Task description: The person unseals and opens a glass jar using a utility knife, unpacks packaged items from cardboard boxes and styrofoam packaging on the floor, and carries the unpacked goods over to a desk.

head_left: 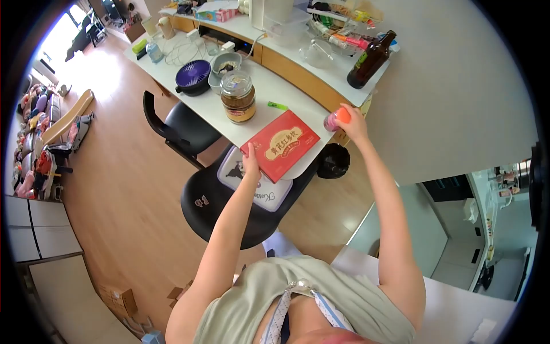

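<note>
My left hand [250, 160] grips the near left edge of a flat red box [293, 150] with a gold label. The box lies tilted at the front corner of the white table [260, 137]. At the table's right end, my right hand [356, 125] is closed around a small bottle with an orange cap [343, 115] and a pinkish body. Just behind the box lies a small green packet [278, 105]. A glass jar with brown contents [238, 103] stands to the left of the packet.
Farther left on the table are a purple-topped fan [193, 76] and grey bowls [227, 62]. A brown glass bottle [372, 60] leans over the raised shelf at right. Black chairs [200, 203] stand against the front edge. A black bag [333, 161] hangs below the table's right end.
</note>
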{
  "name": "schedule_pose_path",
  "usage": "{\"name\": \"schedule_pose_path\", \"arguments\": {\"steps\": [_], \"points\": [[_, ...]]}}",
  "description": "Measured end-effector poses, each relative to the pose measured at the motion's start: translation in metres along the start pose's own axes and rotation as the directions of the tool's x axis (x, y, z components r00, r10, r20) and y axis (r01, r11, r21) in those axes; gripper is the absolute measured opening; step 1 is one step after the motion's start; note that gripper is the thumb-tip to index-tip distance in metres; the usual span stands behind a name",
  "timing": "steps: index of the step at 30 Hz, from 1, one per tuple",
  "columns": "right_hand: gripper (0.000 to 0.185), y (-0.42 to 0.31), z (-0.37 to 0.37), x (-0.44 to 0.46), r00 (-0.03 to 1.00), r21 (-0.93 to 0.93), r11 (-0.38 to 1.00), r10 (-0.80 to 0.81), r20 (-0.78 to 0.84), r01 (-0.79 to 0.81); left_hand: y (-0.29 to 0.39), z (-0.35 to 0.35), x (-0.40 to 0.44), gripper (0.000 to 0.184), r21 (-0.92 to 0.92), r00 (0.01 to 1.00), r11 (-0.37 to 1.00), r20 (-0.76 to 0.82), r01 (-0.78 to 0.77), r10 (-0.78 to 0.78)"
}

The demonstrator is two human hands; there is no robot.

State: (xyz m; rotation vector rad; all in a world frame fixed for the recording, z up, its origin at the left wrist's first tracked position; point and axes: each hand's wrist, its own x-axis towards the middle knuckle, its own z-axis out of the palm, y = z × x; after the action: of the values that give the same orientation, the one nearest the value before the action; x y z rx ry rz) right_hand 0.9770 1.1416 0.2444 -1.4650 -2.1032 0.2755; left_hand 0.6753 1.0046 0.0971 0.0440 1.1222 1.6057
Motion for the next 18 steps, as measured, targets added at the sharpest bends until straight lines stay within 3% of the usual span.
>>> {"name": "schedule_pose_path", "arguments": {"steps": [1,2,4,7,8,10,11,12,13,14,15,16,17,18], "points": [[0.059,0.003,0.013,0.011,0.999,-0.012,1.0,-0.008,0.043,0.009,-0.004,0.001,0.007,0.071,0.093,0.997,0.995,-0.077,0.029,-0.022],[0.06,0.005,0.023,0.021,0.998,-0.025,1.0,-0.008,0.064,0.01,-0.008,0.003,0.013,0.074,0.323,0.984,0.946,-0.174,0.014,0.045],[0.062,0.007,0.041,0.035,0.994,-0.05,0.999,-0.014,0.106,0.019,-0.022,0.007,0.02,0.082,0.715,0.926,0.696,-0.304,0.066,0.224],[0.062,0.016,0.052,0.049,0.992,-0.074,0.997,0.007,0.125,0.002,-0.024,0.017,0.006,0.085,0.824,0.932,0.548,-0.298,0.141,0.209],[0.062,0.019,0.056,0.05,0.994,-0.106,0.994,0.009,0.112,0.003,-0.023,0.019,-0.004,0.076,0.865,0.922,0.495,-0.251,0.077,0.295],[0.065,0.032,0.058,0.052,0.993,-0.176,0.982,-0.051,0.105,0.069,-0.001,0.014,-0.032,0.065,0.696,0.953,0.689,-0.023,-0.201,0.301],[0.068,0.034,0.052,0.048,0.985,-0.1,0.985,-0.13,0.113,0.141,-0.006,0.007,-0.037,0.06,0.791,0.941,0.593,-0.068,-0.152,0.331],[0.071,0.049,0.058,0.051,0.98,-0.043,0.985,-0.161,0.119,0.167,-0.023,-0.018,-0.026,0.069,0.876,0.939,0.435,0.056,-0.209,0.339],[0.072,0.04,0.054,0.047,0.981,-0.05,0.988,-0.136,0.135,0.144,0.013,-0.025,-0.061,0.058,0.771,0.966,0.587,0.15,-0.247,0.208],[0.074,0.033,0.051,0.044,0.977,-0.129,0.972,-0.18,0.114,0.194,0.004,-0.047,-0.071,0.051,0.655,0.938,0.688,0.1,-0.314,0.333],[0.076,0.028,0.044,0.046,0.968,-0.144,0.981,-0.093,0.234,0.129,0.023,-0.066,-0.101,0.046,0.598,0.902,0.693,0.133,-0.403,0.41],[0.078,0.013,0.039,0.041,0.979,-0.396,0.915,0.005,0.202,0.077,0.048,-0.088,-0.139,0.039,0.488,0.904,0.77,0.108,-0.411,0.414],[0.076,0.011,0.04,0.043,0.991,-0.416,0.906,-0.028,0.13,0.08,0.06,-0.115,-0.169,0.03,0.345,0.893,0.832,0.047,-0.434,0.447],[0.075,0.013,0.049,0.047,0.96,-0.46,0.862,-0.272,-0.06,0.216,0.069,-0.146,-0.202,0.026,0.375,0.838,0.787,-0.047,-0.49,0.544]]}}
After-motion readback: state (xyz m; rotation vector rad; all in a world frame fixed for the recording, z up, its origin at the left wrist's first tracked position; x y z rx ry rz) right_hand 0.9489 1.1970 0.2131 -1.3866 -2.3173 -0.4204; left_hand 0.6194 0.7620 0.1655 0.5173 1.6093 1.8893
